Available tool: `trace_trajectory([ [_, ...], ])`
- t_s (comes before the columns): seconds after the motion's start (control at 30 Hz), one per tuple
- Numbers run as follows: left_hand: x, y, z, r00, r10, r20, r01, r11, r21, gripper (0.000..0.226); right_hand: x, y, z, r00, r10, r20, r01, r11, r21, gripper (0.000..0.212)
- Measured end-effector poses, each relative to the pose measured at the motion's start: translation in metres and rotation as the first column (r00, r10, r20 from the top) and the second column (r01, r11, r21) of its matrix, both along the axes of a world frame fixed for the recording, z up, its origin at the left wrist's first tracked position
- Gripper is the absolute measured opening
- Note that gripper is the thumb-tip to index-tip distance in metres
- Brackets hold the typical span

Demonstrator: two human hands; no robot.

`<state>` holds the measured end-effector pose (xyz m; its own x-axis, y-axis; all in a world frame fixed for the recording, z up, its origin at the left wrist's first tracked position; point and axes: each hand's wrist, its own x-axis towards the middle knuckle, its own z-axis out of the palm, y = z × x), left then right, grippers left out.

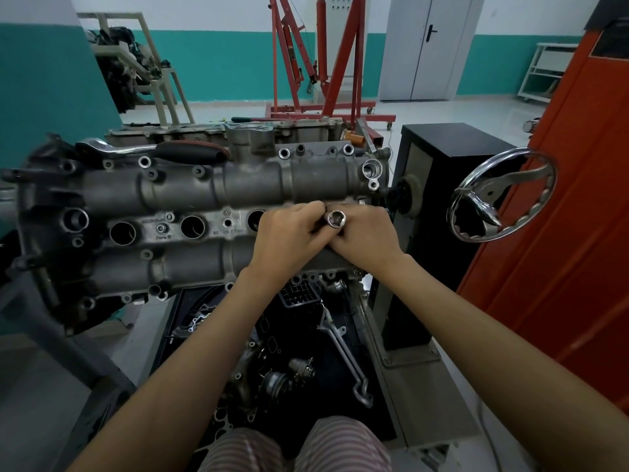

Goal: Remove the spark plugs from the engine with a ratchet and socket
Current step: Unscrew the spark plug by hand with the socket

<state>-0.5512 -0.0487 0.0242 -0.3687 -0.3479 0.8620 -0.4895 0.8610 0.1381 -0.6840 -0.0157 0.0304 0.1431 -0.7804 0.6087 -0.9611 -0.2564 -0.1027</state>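
Observation:
A grey engine head lies on a stand, with a row of round spark plug wells along its middle. Over the rightmost well, my left hand and my right hand meet around a shiny socket. Its open hex end faces up towards me. Fingers of both hands curl round the socket; what lies below it is hidden. A ratchet with a black and red handle rests on the far edge of the engine.
A chrome handwheel sticks out from the black stand column at the right. An orange panel stands further right. Loose engine parts and a wrench lie in the tray below. A red engine hoist stands behind.

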Motion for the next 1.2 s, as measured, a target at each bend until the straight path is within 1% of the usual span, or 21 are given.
trace_trajectory([
  [0.03,-0.001,0.001,0.0,1.0,-0.006,-0.003,0.006,1.0,0.004,0.038,-0.001,-0.001,0.0,1.0,0.006,-0.009,-0.006,1.0,0.0,0.061],
  [0.1,-0.002,0.005,0.002,1.0,-0.001,-0.01,0.001,1.0,0.021,0.033,-0.003,-0.003,-0.003,0.999,0.036,-0.022,-0.036,0.999,-0.005,0.041],
  [0.17,-0.003,0.007,0.004,1.0,0.011,-0.013,-0.01,0.999,0.035,0.027,-0.003,-0.004,-0.005,0.997,0.07,0.015,-0.07,0.998,-0.007,0.024],
  [0.27,-0.004,0.007,0.004,1.0,0.029,-0.003,-0.029,0.999,0.045,0.023,0.0,-0.001,-0.003,0.994,0.072,0.088,-0.071,0.997,-0.012,0.019],
  [0.3,-0.004,0.005,0.003,0.999,0.034,0.003,-0.034,0.999,0.04,0.023,0.0,-0.001,-0.003,0.994,0.057,0.097,-0.056,0.998,-0.014,0.021],
  [0.33,-0.005,0.004,0.002,0.999,0.038,0.007,-0.038,0.999,0.034,0.025,0.0,-0.003,-0.003,0.996,0.033,0.089,-0.032,0.999,-0.013,0.028],
  [0.4,-0.004,0.001,0.001,0.999,0.045,0.005,-0.045,0.999,0.014,0.03,0.0,-0.004,-0.003,0.999,-0.023,0.031,0.023,1.0,-0.008,0.054],
  [0.43,-0.004,0.0,0.0,0.999,0.05,0.004,-0.05,0.999,0.002,0.033,0.001,-0.003,-0.002,0.999,-0.035,0.013,0.035,0.999,0.002,0.062],
  [0.47,-0.003,-0.001,-0.001,0.998,0.055,0.004,-0.055,0.998,-0.007,0.036,0.001,-0.003,-0.002,0.999,-0.035,0.012,0.035,0.999,0.011,0.066],
  [0.53,-0.002,-0.001,-0.001,0.998,0.063,0.003,-0.063,0.998,-0.013,0.038,0.0,-0.003,-0.001,1.0,-0.024,0.003,0.024,1.0,0.014,0.066],
  [0.57,-0.002,-0.001,0.0,0.998,0.059,0.003,-0.059,0.998,-0.013,0.037,-0.001,-0.003,-0.001,1.0,-0.011,-0.008,0.011,1.0,0.02,0.063],
  [0.6,-0.002,0.001,0.0,0.999,0.047,0.005,-0.047,0.999,-0.011,0.034,-0.001,-0.004,-0.001,1.0,0.006,-0.008,-0.006,1.0,0.028,0.055],
  [0.67,-0.003,0.005,0.002,1.0,0.017,0.006,-0.017,1.0,0.011,0.028,-0.002,-0.005,-0.002,1.0,0.02,-0.013,-0.019,0.999,0.049,0.032],
  [0.7,-0.003,0.007,0.003,1.0,0.005,0.003,-0.005,1.0,0.031,0.025,-0.002,-0.006,-0.002,1.0,0.012,-0.028,-0.011,0.998,0.055,0.026],
  [0.77,-0.004,0.009,0.006,1.0,-0.006,-0.003,0.006,0.998,0.061,0.022,-0.003,-0.007,-0.003,0.999,-0.001,-0.036,0.004,0.998,0.067,0.023],
  [0.83,-0.004,0.01,0.006,1.0,0.006,0.01,-0.006,0.999,0.05,0.02,-0.003,-0.007,-0.003,1.0,0.009,-0.006,-0.009,0.998,0.068,0.022],
  [0.97,-0.004,0.006,0.002,0.998,0.043,0.036,-0.043,0.999,0.008,0.022,-0.003,-0.009,-0.003,1.0,0.006,0.015,-0.007,0.998,0.065,0.026],
  [1.03,-0.003,0.002,0.0,0.997,0.081,0.019,-0.08,0.996,-0.028,0.029,-0.003,-0.009,-0.003,1.0,-0.007,0.01,0.006,0.999,0.051,0.037],
  [1.13,-0.002,-0.002,-0.003,0.993,0.116,-0.014,-0.116,0.991,-0.062,0.036,0.0,-0.004,0.0,0.997,0.044,0.057,-0.045,0.999,0.026,0.061],
  [1.2,-0.002,-0.003,-0.003,0.994,0.11,-0.024,-0.111,0.992,-0.065,0.038,0.0,-0.003,0.001,0.997,0.052,0.053,-0.054,0.998,0.032,0.064],
])
